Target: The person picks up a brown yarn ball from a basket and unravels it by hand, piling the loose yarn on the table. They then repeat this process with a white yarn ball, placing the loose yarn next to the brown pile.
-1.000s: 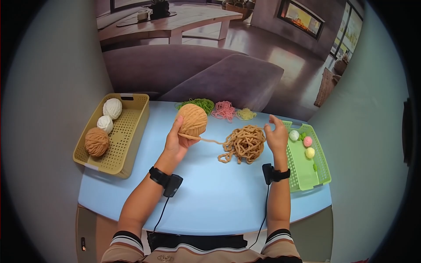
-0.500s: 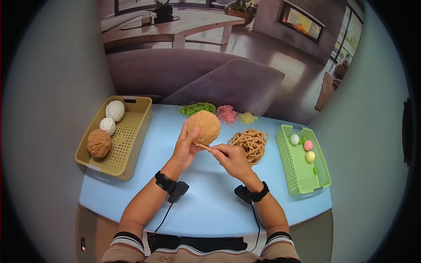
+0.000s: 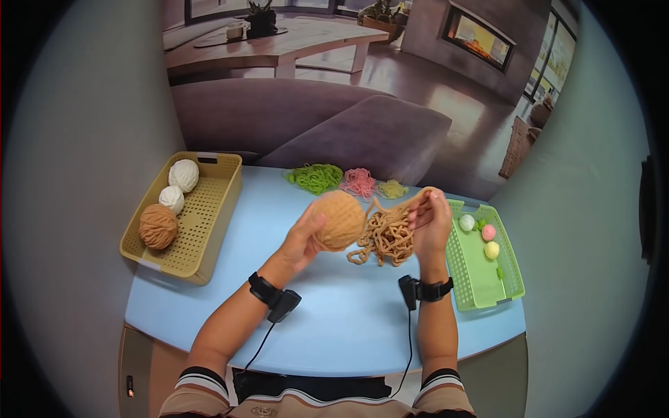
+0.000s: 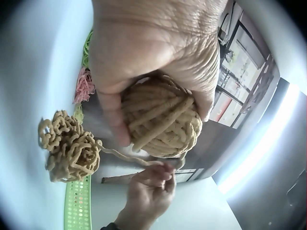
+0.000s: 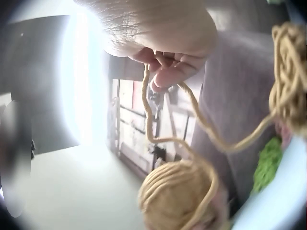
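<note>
My left hand (image 3: 301, 240) grips a tan ball of thick yarn (image 3: 339, 221) above the table, thumb and fingers spread around its sides. To its right, my right hand (image 3: 431, 224) is raised and pinches the strand (image 5: 148, 112) that comes off the ball. In the right wrist view this strand hangs in a loop from the ball to the fingers, then runs on to a loose tan yarn pile (image 3: 387, 240). The pile lies on the table between and behind the hands, a tangle of thick coils.
At left stands a tan basket (image 3: 209, 230) with two white yarn balls (image 3: 183, 175) and a brown one (image 3: 158, 226). A green basket (image 3: 474, 292) at right holds several small balls. Green (image 3: 317, 178), pink (image 3: 359, 183) and pale yellow yarn (image 3: 392, 189) lie along the back.
My right hand moved in to the ball, then back out to the right and up with the strand. My left hand shifted the ball right and slightly nearer.
</note>
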The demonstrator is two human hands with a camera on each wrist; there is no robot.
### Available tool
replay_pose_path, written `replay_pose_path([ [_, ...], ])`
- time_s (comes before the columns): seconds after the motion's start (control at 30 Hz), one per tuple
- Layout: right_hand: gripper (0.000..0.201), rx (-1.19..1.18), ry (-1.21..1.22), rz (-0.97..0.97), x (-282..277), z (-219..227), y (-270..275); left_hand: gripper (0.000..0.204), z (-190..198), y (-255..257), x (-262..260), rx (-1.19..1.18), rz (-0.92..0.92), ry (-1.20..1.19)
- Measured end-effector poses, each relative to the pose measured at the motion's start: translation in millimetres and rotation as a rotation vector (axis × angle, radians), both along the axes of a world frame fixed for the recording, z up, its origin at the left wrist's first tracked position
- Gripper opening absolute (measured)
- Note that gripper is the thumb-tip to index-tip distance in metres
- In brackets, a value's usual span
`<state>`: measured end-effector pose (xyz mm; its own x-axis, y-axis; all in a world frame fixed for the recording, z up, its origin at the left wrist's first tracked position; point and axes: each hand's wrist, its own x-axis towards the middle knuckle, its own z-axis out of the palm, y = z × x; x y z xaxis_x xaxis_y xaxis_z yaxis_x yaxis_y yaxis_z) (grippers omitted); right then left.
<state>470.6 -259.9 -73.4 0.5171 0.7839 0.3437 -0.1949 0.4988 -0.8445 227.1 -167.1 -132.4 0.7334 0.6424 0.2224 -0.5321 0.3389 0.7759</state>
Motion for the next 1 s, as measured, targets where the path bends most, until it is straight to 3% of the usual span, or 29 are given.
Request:
replay_pose_path([
  [0.07,0.020,-0.122,-0.191,-0.126,46.4,-13.6,1.0,0.074,0.4,6.6,-2.9,-0.036,0.035,-0.031],
  [0.17,0.026,-0.556,-0.770,-0.482,85.1,-36.4,7.1,0.075,3.0,17.0,-9.6,-0.044,0.088,-0.030],
  [0.2,0.036,-0.423,-1.190,-0.724,97.5,-52.3,8.3,0.074,5.8,18.2,-10.9,-0.040,0.109,-0.035],
  [0.3,0.042,-0.300,-0.852,-0.356,48.7,-34.9,11.8,0.071,10.2,16.2,-11.8,-0.054,0.156,-0.053],
  [0.37,0.052,-0.358,-0.651,0.057,-2.8,-20.5,7.7,0.070,13.3,13.1,-11.3,-0.060,0.206,-0.065],
  [0.43,0.061,-0.237,-0.622,0.256,-52.4,-29.8,7.3,0.068,15.0,7.1,-7.7,-0.059,0.271,-0.079],
  [0.5,0.054,-0.239,-0.682,0.239,-88.6,-41.2,5.1,0.066,17.7,0.5,-6.7,-0.049,0.329,-0.085],
  [0.6,0.039,-0.427,-0.900,0.289,-97.5,-35.7,3.4,0.067,15.7,-5.8,-12.5,-0.021,0.399,-0.046],
  [0.7,0.030,-0.403,-0.886,0.475,-88.0,-13.1,-10.1,0.067,6.8,-3.1,-22.2,-0.038,0.399,-0.014],
  [0.73,0.026,-0.297,-0.818,0.487,-86.0,-13.0,-14.9,0.067,0.7,-2.6,-25.5,-0.061,0.392,-0.003],
  [0.9,0.022,-0.254,-0.287,0.510,-77.5,-11.8,-9.8,0.090,-27.2,-15.0,-24.6,-0.028,0.124,0.047],
  [1.0,0.022,-0.171,-0.009,0.527,-78.0,-10.2,-1.7,0.095,-23.9,-24.5,-20.1,-0.003,-0.001,0.086],
])
